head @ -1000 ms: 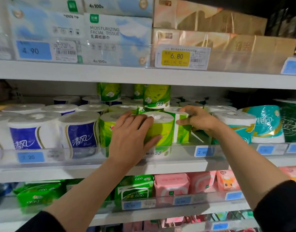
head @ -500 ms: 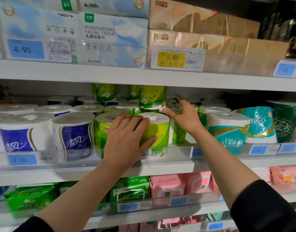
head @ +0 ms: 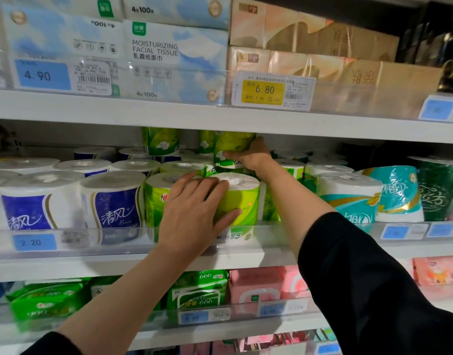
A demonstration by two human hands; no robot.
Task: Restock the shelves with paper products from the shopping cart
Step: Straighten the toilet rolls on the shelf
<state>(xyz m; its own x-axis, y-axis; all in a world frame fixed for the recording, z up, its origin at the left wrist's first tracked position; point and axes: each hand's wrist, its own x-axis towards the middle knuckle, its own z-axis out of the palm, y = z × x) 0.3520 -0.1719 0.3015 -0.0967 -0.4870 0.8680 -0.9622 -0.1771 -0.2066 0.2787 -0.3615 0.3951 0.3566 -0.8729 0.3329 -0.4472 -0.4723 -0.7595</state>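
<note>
Fingers (head: 235, 153) of right hand (head: 251, 156) around stacked green roll (head: 231, 146) (upper tier)

Single head-worn wide-angle view, facing forward and slightly upward into store shelving at close, arm's-length range. The middle shelf (head: 220, 254) spans the frame's centre; the upper shelf (head: 169, 116) crosses the top third. Both forearms enter from the lower edge.

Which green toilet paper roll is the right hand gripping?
The upper green roll stacked on the second layer, held by the right hand; the front-row green rolls stand below.
</note>
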